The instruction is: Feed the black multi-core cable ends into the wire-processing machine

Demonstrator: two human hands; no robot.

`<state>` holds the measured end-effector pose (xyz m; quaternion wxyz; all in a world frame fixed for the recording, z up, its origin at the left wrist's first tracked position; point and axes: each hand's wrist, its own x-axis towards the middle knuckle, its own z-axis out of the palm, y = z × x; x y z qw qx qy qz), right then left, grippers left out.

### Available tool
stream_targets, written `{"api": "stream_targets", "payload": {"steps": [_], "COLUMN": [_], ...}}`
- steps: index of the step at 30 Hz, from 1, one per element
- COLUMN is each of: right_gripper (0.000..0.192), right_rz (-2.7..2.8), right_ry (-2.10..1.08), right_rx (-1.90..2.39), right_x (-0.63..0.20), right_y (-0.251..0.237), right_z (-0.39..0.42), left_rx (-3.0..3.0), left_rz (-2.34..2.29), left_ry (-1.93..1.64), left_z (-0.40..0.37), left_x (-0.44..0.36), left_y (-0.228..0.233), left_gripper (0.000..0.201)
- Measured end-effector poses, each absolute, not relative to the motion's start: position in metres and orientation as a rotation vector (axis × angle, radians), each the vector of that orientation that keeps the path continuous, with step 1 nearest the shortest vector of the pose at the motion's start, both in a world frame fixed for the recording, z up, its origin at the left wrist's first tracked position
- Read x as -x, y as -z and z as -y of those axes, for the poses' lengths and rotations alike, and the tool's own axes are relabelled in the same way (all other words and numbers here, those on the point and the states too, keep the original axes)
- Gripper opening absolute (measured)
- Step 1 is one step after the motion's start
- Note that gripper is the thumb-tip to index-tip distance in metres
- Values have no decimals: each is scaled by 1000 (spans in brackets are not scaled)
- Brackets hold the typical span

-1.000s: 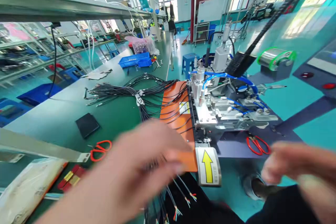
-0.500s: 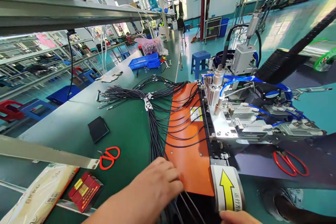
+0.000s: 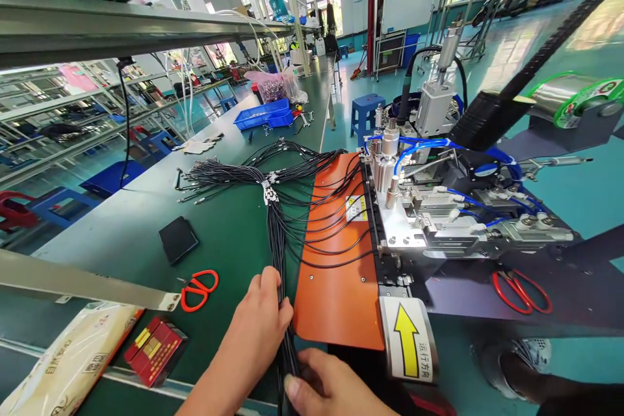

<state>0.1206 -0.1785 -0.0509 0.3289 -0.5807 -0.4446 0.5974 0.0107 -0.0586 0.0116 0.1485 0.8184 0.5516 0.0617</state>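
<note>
A thick bundle of black cables runs from a fanned-out pile at mid table down to the front edge. My left hand is closed around the bundle near the front edge. Just below it, my right hand pinches the same bundle between thumb and fingers. Right of the bundle lies an orange plate with several loose cables curving across it toward a metal machine with blue air hoses.
Red scissors, a black pad, a red box and a plastic-wrapped pack lie on the green table at left. A yellow-arrow label and second scissors sit right. A blue tray stands far back.
My left hand has shifted left off the orange plate and closed on the bundle. My right hand has come up from the bottom edge and gripped the bundle too.
</note>
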Motion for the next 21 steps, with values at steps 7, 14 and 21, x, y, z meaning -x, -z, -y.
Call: {"api": "stream_targets", "payload": {"steps": [7,14,21], "right_gripper": [36,24,20], "right_rz": [815,1424,1774], "right_ry": [-1724,-1194,-493], "right_rx": [1180,1686,1821], "right_x": [-129,-204,-206], "right_y": [32,-10,12], "right_z": [173,192,209], "left_rx": [-1411,-1405,-2280], "left_rz": [-1312,-1180,-922], "left_ry": [-558,-430,-276], "left_z": [52,48,46], "left_x": [-1,-18,-8], "left_y": [-32,-37,-35], "left_gripper": [38,33,24]}}
